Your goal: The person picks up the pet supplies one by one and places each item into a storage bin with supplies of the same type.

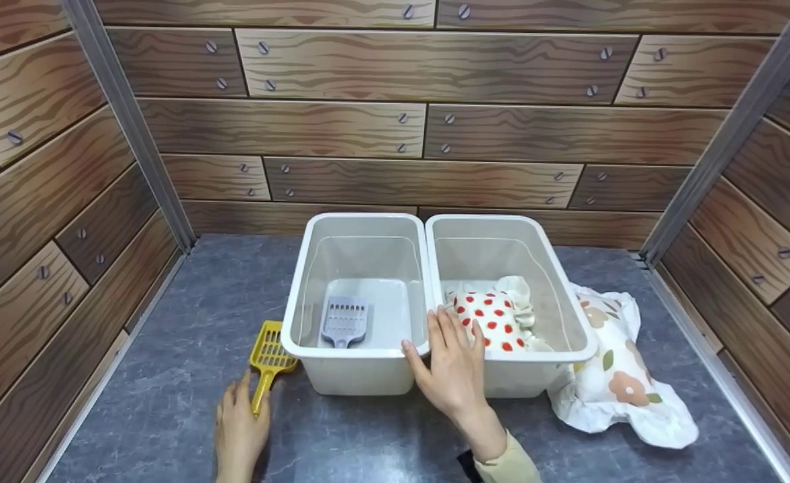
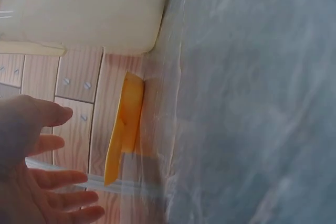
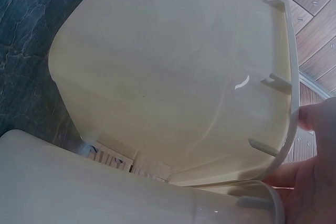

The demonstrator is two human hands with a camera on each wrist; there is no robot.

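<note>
A yellow slotted litter scoop point(image 1: 272, 349) lies on the table left of the bins. My left hand point(image 1: 240, 426) is beside its handle; in the left wrist view the fingers point(image 2: 68, 200) are spread and apart from the scoop. My right hand point(image 1: 455, 376) rests with extended fingers where the left bin point(image 1: 358, 376) and right bin point(image 1: 515, 379) meet at the front. In the right wrist view its thumb point(image 3: 310, 116) touches a bin rim. A grey-purple slotted scoop point(image 1: 346, 320) lies in the left bin. The right bin holds a strawberry-print fabric bundle point(image 1: 492, 315).
A white floral cushion-like bundle point(image 1: 626, 389) lies against the right bin's outer side. Wood-patterned walls point(image 1: 368, 127) enclose the dark grey marbled table point(image 1: 341, 443) on the left, back and right. Metal edge strips run along both sides.
</note>
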